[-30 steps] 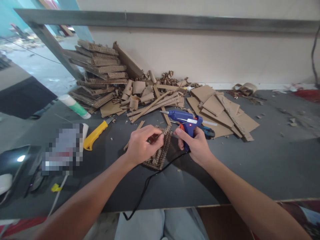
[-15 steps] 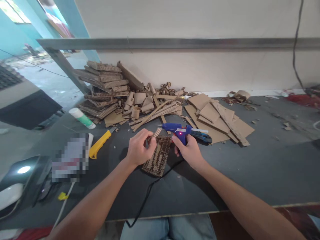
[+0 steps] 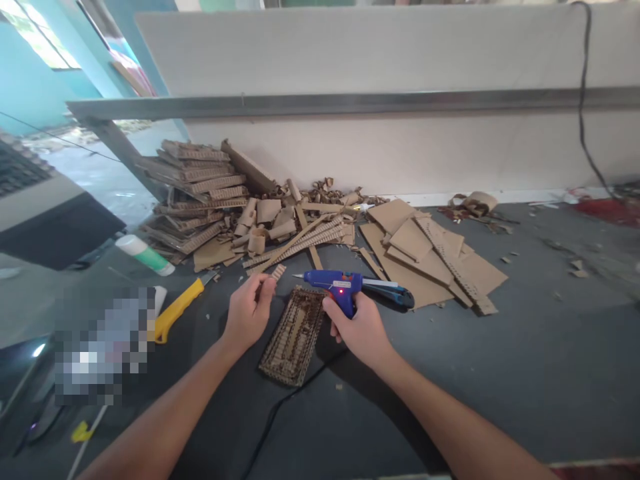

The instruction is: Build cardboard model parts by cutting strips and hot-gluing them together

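Note:
My right hand [image 3: 357, 327] grips a blue hot glue gun [image 3: 333, 281] by its handle; a red light glows on its side and a pale glue stick sticks out at the back. The nozzle points left toward my left hand [image 3: 250, 307]. Between thumb and fingers of that hand is a small strip of corrugated cardboard [image 3: 279, 272], just left of the nozzle tip and apart from it. Below and between both hands, a rectangular cardboard piece [image 3: 293, 340] with raised corrugated layers lies on the dark table [image 3: 475, 400].
Stacked cardboard panels [image 3: 195, 193] stand at the back left, beside cardboard scraps [image 3: 280, 220]. Flat sheets [image 3: 425, 247] lie back right, with a blue-black cutter [image 3: 395, 293] nearer. At left are a yellow knife [image 3: 177, 310] and a glue tube [image 3: 145, 255]. A black cable [image 3: 290, 393] runs forward.
My left hand and its cardboard strip have moved left, off the layered piece and away from the nozzle. The glue gun stays in my right hand. The camera view has shifted.

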Motion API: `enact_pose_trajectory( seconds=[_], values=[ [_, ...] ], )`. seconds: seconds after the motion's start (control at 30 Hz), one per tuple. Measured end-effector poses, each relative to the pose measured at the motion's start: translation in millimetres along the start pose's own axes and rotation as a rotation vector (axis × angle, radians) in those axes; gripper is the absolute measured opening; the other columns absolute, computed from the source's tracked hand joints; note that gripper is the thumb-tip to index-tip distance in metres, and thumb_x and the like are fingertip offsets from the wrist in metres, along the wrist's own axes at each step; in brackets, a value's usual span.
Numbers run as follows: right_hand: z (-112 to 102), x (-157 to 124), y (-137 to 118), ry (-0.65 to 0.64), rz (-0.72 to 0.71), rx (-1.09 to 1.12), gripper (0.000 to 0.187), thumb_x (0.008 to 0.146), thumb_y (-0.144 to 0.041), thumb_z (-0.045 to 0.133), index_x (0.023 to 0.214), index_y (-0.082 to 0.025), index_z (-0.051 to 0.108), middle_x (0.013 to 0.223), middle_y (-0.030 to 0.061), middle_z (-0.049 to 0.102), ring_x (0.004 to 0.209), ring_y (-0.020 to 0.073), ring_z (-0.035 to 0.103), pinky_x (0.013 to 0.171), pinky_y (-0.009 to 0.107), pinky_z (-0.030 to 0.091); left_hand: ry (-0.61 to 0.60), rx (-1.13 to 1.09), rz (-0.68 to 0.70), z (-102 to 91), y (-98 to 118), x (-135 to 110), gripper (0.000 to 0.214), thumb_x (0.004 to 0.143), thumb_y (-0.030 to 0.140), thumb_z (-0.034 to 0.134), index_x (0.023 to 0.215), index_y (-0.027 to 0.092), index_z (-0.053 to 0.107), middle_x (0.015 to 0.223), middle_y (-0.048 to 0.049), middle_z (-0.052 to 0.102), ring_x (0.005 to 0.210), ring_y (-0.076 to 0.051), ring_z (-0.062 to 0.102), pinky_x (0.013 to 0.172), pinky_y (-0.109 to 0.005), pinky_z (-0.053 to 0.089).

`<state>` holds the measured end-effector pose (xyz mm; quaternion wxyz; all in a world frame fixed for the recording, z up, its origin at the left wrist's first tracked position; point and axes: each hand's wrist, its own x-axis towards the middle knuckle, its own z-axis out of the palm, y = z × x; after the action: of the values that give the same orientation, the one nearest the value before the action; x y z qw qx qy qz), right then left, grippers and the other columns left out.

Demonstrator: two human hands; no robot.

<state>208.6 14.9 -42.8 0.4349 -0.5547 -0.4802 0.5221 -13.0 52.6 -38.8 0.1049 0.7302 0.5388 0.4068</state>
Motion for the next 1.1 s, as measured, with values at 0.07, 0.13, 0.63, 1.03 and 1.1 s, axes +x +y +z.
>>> enact_pose_trajectory(
  seconds=[0.07, 0.13, 0.63, 1.03, 1.1],
  values=[
    [0, 1, 1, 0.000, 0.008, 0.002, 0.034, 0.085, -0.052, 0.064, 0.085, -0.020, 0.054, 0.049, -0.0029, 0.059, 0.040, 0.0145, 0.058, 0.041, 0.023, 0.046, -0.019, 0.075, 0.109, -0.4, 5, 1, 0.021, 0.099, 0.032, 0.049, 0.087, 0.018, 0.060, 0.072, -0.0010, 0.063, 0.061, -0.012, 0.057, 0.059, -0.023, 0.044],
    [0, 1, 0, 0.009, 0.016, 0.009, 0.033, 0.084, -0.052, 0.065, 0.085, -0.020, 0.054, 0.048, -0.0029, 0.059, 0.040, 0.0145, 0.058, 0.041, 0.023, 0.045, -0.048, 0.135, 0.192, -0.2, 11, 1, 0.018, 0.098, 0.029, 0.050, 0.091, 0.018, 0.062, 0.077, -0.0023, 0.065, 0.065, -0.013, 0.059, 0.062, -0.024, 0.046],
    [-25, 12, -6, 0.217, -0.086, 0.063, 0.034, 0.077, -0.047, 0.072, 0.071, -0.019, 0.054, 0.051, -0.0026, 0.059, 0.039, 0.0113, 0.054, 0.040, 0.023, 0.047, -0.130, -0.013, -0.042, 4.5, 6, -6, 0.012, 0.097, 0.030, 0.042, 0.102, 0.020, 0.047, 0.074, 0.0005, 0.063, 0.056, -0.013, 0.059, 0.055, -0.024, 0.044],
    [-29, 6, -18, 0.196, 0.001, -0.235, 0.050, 0.070, -0.063, 0.076, 0.068, -0.021, 0.049, 0.038, -0.0017, 0.054, 0.026, 0.0104, 0.044, 0.028, 0.020, 0.034, -0.387, 0.167, -0.132, 4.9, 18, -5, 0.029, 0.092, 0.028, 0.049, 0.120, 0.023, 0.046, 0.057, 0.0070, 0.050, 0.049, -0.017, 0.054, 0.049, -0.025, 0.030],
    [-30, 7, -14, 0.195, -0.011, -0.210, 0.046, 0.074, -0.060, 0.073, 0.069, -0.021, 0.049, 0.040, -0.0020, 0.055, 0.027, 0.0109, 0.045, 0.029, 0.021, 0.035, -0.378, 0.210, -0.204, 5.9, 21, -5, 0.030, 0.091, 0.025, 0.049, 0.121, 0.022, 0.047, 0.058, 0.0050, 0.054, 0.050, -0.018, 0.056, 0.047, -0.025, 0.029]
  ],
)
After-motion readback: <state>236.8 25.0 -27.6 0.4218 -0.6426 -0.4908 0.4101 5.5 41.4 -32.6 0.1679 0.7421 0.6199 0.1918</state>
